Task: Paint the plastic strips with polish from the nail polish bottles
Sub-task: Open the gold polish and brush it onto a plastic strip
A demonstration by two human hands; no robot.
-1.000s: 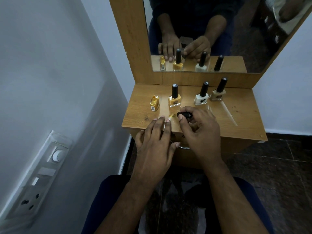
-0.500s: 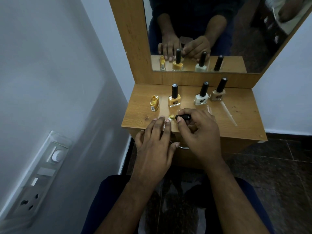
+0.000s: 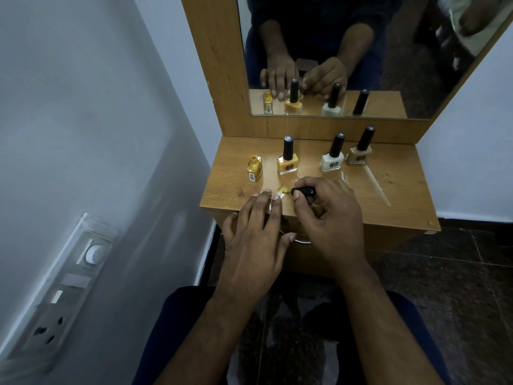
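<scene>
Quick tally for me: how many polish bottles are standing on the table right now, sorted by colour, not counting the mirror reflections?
Gold bottle, open, no cap: 1
Yellow bottle, black cap: 1
White bottle, black cap: 1
Beige bottle, black cap: 1
Total: 4 bottles

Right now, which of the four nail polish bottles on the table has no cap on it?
The small gold bottle at the far left of the row. Its neck is bare, while the yellow bottle, the white bottle and the beige bottle each carry a tall black cap.
</scene>
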